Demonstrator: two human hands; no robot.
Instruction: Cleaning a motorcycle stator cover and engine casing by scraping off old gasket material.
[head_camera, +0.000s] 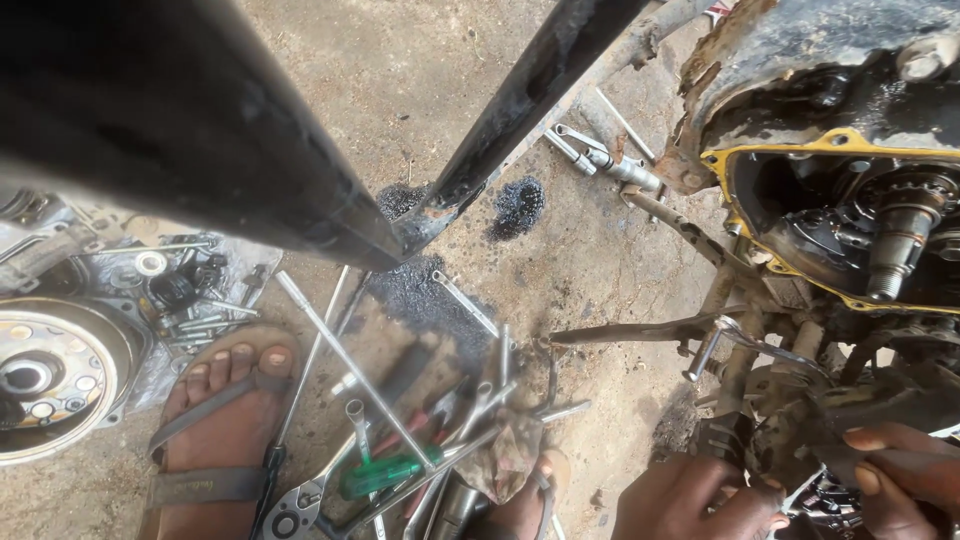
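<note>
Across the top of the view a thick black frame tube (200, 150) cuts diagonally, and at the right sits the opened engine case (850, 200), its yellow gasket edge and inner gears and shaft exposed. Lower right, both hands work at the oily underside of the engine — the left hand (695, 500) has its fingers curled tight around a grimy part there, and the right hand (895, 475) lies with fingers pressed together along a dark bar; what they pinch I cannot tell. Good work here likely means a firm grip on slippery metal and steady, square pressure. On the dirt lie a removed round cover (50, 375), a sandalled foot (225, 430), then scattered wrenches (420, 440) — among them a green-handled screwdriver (385, 475).
</note>
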